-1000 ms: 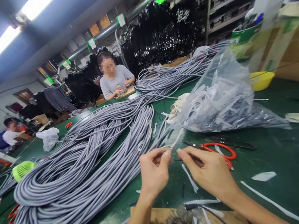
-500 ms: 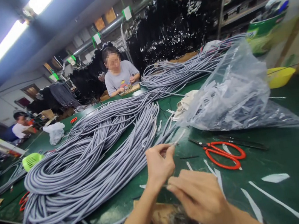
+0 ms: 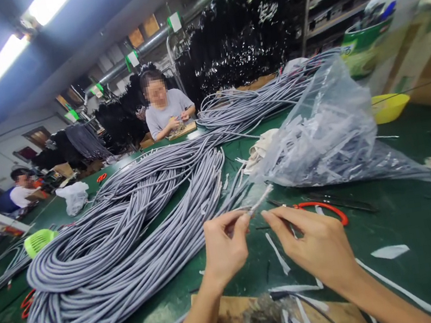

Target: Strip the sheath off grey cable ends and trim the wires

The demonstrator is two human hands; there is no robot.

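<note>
My left hand (image 3: 227, 245) is closed in a pinch on a thin grey cable, whose pale, fibrous-looking end (image 3: 263, 196) sticks out past the fingertips to the upper right. Just right of it, my right hand (image 3: 315, 241) has thumb and forefinger pressed together close to that end. Whatever lies between those fingertips is too small to make out. Behind the right hand lie red-handled scissors (image 3: 326, 209), partly covered. Below both hands is a wooden board (image 3: 232, 313) with a dark, stained block, white strips (image 3: 301, 315) and a black cable piece (image 3: 279, 295) on it.
A large coil of grey cables (image 3: 130, 242) fills the left of the green table (image 3: 396, 153). A clear bag of white scraps (image 3: 321, 149) stands at right, near a yellow scoop-like container (image 3: 390, 107). Across the table sits a co-worker (image 3: 169, 106); another person (image 3: 22, 191) is far left.
My right hand has risen from over the board to beside the cable end, now overlapping the scissors. The left hand keeps its pinch. The view has shifted slightly to the right.
</note>
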